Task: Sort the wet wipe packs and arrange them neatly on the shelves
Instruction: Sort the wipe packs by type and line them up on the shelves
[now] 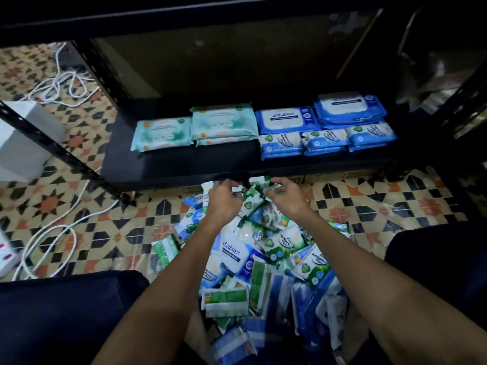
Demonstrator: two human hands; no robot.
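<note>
Both hands are working at the far end of the wet wipe pile, just in front of the black shelf. The left hand and right hand are each curling fingers round green-and-white packs. They are better gathered squarely, then set beside the teal packs. Both forearms are stretching forward, wrists bending down.
</note>
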